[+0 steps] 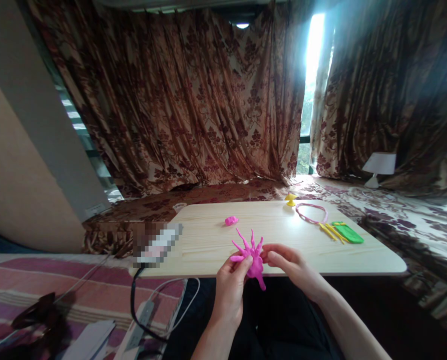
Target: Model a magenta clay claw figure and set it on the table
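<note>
My left hand [233,280] pinches a bright pink clay piece [254,267] just over the table's near edge, with the thumb pressed on its front. The piece has a flattish body, several thin finger-like arms spreading upward and outward, and one thicker stub pointing down. At its right side, the curled thumb and fingers of my right hand [283,260] meet the edge by one of the arms; the exact contact is partly hidden. A small pink clay lump [231,220] lies beyond on the table.
On the light wooden table [200,240] are a yellow mushroom-shaped piece [290,200], a pink twisted ring [302,218], yellow sticks [331,233] and a green slab [348,233]. A blurred-out object [159,245] stands at the left edge. A power strip [138,325] with cables lies below left.
</note>
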The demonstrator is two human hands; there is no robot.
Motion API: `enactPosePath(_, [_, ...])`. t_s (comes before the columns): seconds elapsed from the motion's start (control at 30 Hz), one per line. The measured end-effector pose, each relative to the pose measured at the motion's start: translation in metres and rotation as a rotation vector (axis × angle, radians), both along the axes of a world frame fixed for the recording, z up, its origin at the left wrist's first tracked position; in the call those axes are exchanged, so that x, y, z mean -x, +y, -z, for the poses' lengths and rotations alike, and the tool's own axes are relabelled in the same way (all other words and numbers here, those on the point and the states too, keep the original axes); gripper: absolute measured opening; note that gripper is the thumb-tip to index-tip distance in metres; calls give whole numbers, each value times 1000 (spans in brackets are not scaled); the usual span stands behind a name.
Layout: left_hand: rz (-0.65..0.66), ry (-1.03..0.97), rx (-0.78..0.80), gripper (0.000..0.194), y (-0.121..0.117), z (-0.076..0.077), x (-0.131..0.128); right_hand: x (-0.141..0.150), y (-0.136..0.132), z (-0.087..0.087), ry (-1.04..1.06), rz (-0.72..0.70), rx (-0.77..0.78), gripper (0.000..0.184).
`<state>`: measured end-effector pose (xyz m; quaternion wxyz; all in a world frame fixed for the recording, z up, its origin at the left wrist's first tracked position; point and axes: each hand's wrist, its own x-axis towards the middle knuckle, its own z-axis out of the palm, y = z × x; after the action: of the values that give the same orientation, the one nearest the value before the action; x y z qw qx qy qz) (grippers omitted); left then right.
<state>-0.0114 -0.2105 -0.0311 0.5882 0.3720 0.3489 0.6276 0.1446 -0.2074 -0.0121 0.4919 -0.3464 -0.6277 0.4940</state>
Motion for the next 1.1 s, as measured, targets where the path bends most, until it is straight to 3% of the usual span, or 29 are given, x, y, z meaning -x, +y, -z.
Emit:
enactPosePath(0.2, [-9, 57, -44, 18, 6, -3, -2, 10, 5, 17, -277, 29, -34, 37])
enactPosePath(0.37, [-8, 283, -109, 33, 31, -2, 15, -1, 48, 15, -534, 84, -11, 34])
enactPosePath(0.5, [-203, 563, -157, 44, 57, 14, 48, -10, 89, 14, -805, 181, -2, 26])
enactPosePath(0.6, [-314, 803, -262, 40, 68, 23, 65, -12, 104, 20, -963, 279, -31, 27])
enactPosePath(0.7, [-327, 1026, -415, 36, 71, 22, 66, -13, 105, 21, -1061, 341, -114, 28])
enactPosePath(0.87, [-192, 1305, -629, 36, 76, 2, 50, -24, 84, 14, -1104, 351, -352, 26])
enactPosePath(0.97, [-87, 1412, -720, 37, 80, -7, 43, -28, 67, 17, -1116, 299, -463, 44])
enactPosePath(1.1, [27, 1500, -789, 32, 80, -4, 36, -25, 59, 25, -1142, 260, -529, 49])
